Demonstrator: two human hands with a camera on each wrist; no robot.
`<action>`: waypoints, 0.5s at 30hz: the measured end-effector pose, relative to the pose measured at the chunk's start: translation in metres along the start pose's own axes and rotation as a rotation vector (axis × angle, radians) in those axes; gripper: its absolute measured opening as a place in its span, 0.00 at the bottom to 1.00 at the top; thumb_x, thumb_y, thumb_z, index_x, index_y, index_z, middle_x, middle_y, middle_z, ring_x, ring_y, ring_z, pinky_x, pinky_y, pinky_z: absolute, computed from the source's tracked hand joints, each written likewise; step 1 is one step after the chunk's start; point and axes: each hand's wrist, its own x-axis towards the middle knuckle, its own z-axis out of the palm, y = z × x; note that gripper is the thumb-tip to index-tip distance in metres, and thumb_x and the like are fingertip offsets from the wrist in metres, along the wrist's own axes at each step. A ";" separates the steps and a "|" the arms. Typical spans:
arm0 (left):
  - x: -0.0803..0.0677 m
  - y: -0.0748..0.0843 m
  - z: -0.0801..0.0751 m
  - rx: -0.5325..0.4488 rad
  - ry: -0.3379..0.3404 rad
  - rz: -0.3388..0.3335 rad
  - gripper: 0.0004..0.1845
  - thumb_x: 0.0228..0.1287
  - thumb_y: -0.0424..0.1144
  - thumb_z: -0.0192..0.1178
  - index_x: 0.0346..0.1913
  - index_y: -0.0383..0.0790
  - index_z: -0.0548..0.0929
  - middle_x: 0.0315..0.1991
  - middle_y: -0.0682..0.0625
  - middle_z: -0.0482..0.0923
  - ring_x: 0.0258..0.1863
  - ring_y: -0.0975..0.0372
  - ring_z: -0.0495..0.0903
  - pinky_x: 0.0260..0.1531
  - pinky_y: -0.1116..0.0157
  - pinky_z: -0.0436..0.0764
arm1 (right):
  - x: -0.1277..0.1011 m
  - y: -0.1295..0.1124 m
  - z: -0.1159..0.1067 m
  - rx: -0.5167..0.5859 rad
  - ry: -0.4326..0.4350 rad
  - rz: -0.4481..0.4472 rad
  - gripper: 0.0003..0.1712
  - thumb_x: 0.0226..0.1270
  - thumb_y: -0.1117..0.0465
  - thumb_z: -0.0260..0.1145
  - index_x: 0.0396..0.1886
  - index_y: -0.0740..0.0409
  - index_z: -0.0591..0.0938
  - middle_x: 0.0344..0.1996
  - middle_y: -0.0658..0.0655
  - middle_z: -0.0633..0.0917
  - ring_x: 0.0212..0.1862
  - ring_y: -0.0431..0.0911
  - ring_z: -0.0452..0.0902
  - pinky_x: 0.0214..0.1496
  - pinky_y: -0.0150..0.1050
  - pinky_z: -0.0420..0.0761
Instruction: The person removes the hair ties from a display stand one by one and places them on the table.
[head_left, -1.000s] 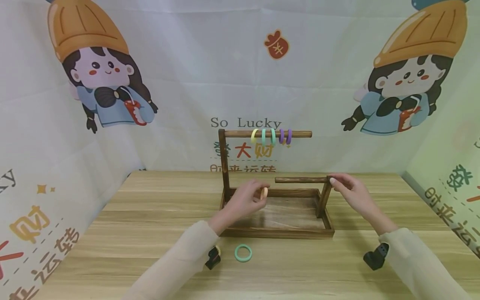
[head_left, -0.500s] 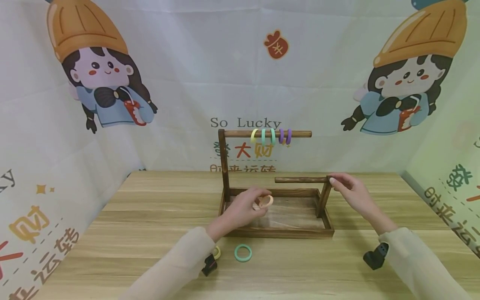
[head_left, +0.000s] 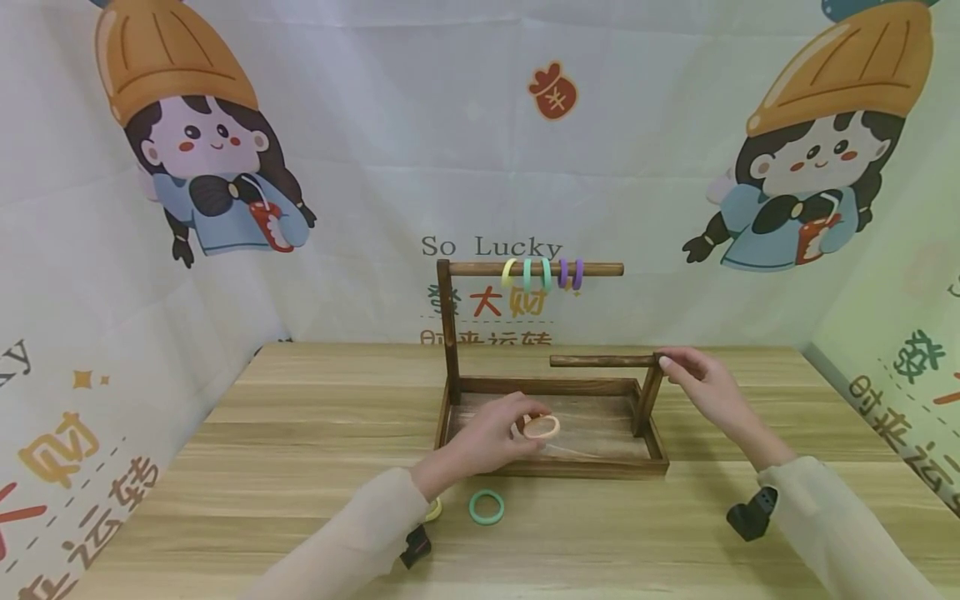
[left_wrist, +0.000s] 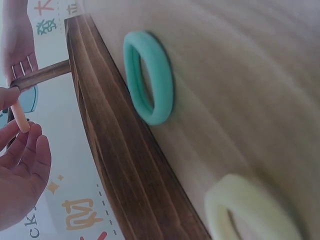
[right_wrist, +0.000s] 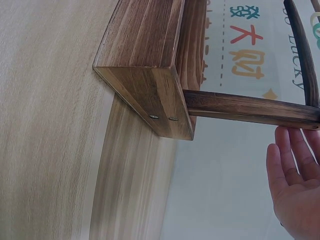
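Observation:
In the head view my left hand (head_left: 491,433) pinches a peach-orange ring (head_left: 556,429) between thumb and fingers, tilted above the tray of a dark wooden rack (head_left: 555,469). The left wrist view shows this orange ring (left_wrist: 21,117) nearly edge-on at the fingertips. My right hand (head_left: 712,396) holds the top of the rack's short right post (head_left: 648,396), thumb in front. From the right wrist, several fingers of that hand (right_wrist: 300,175) lie against the post; the thumb is hidden. The short horizontal bar (head_left: 592,361) carries no ring.
Several yellow, green and purple rings, such as a purple ring (head_left: 578,273), hang on the tall upper bar (head_left: 472,268). A green ring (head_left: 472,508) lies on the table before the rack. A yellow ring (head_left: 437,507) is partly hidden by the left sleeve.
My left hand has come down toward the tray's front, and the orange ring has tipped from edge-on to nearly flat. The right hand and rack stay put.

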 end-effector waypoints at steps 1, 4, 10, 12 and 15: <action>-0.001 0.001 0.001 0.003 -0.001 0.010 0.19 0.53 0.36 0.63 0.49 0.38 0.76 0.38 0.48 0.74 0.32 0.62 0.73 0.25 0.75 0.72 | 0.000 0.000 0.000 -0.001 0.000 -0.001 0.24 0.69 0.55 0.49 0.56 0.68 0.69 0.49 0.66 0.74 0.45 0.55 0.72 0.38 0.32 0.74; -0.003 0.002 0.003 0.017 -0.009 0.038 0.18 0.53 0.38 0.63 0.48 0.38 0.77 0.38 0.48 0.74 0.31 0.63 0.73 0.24 0.77 0.71 | 0.000 -0.001 0.000 -0.003 0.001 0.002 0.24 0.69 0.55 0.48 0.56 0.67 0.69 0.49 0.66 0.74 0.46 0.55 0.72 0.39 0.32 0.74; -0.009 0.005 0.007 0.031 -0.063 0.050 0.20 0.53 0.43 0.63 0.48 0.40 0.77 0.35 0.50 0.73 0.29 0.68 0.70 0.26 0.77 0.70 | -0.001 -0.003 -0.001 0.001 -0.002 0.014 0.25 0.69 0.54 0.48 0.57 0.67 0.69 0.49 0.66 0.74 0.47 0.56 0.71 0.40 0.34 0.74; -0.010 0.006 0.008 0.034 -0.083 0.057 0.20 0.53 0.44 0.63 0.48 0.39 0.77 0.35 0.50 0.72 0.28 0.70 0.70 0.27 0.77 0.70 | -0.001 -0.003 -0.001 0.001 -0.002 0.012 0.25 0.69 0.54 0.48 0.57 0.67 0.69 0.49 0.66 0.74 0.47 0.56 0.71 0.40 0.34 0.74; -0.012 0.009 0.009 0.052 -0.100 0.089 0.19 0.53 0.44 0.63 0.47 0.38 0.78 0.33 0.52 0.71 0.26 0.69 0.70 0.26 0.78 0.69 | -0.001 -0.003 -0.001 -0.002 0.002 0.009 0.24 0.69 0.54 0.48 0.56 0.66 0.69 0.49 0.65 0.74 0.45 0.51 0.72 0.40 0.33 0.74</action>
